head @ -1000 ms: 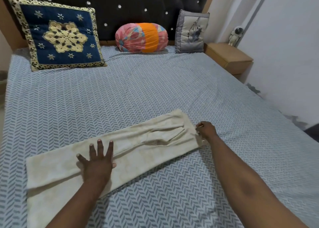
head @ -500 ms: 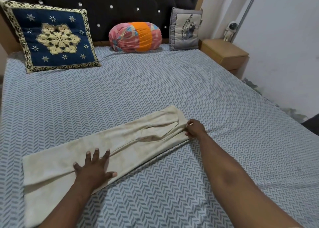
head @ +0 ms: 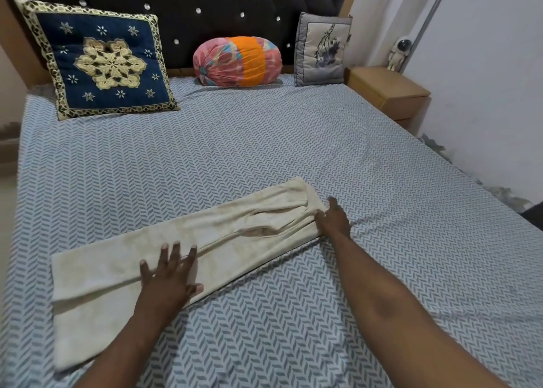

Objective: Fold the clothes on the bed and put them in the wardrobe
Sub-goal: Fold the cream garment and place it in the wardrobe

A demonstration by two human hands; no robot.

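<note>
Cream trousers, folded lengthwise, lie slantwise on the near half of the bed. Bare sheet is open beyond them up to the blue cushion, bolster and grey cushion. Left hand: flat, fingers spread, pressing mid-length; right hand: grasping the waist end. Versus half a second earlier: hands and garment keep their places.

A dark tufted headboard studded with shiny buttons is noted at the far end. Against it are propped a blue embroidered cushion, a pink-and-orange bolster and a grey cushion. A wooden bedside cabinet is set at the right, with an astronaut figure at its rear. The white wall is stained along its base.
</note>
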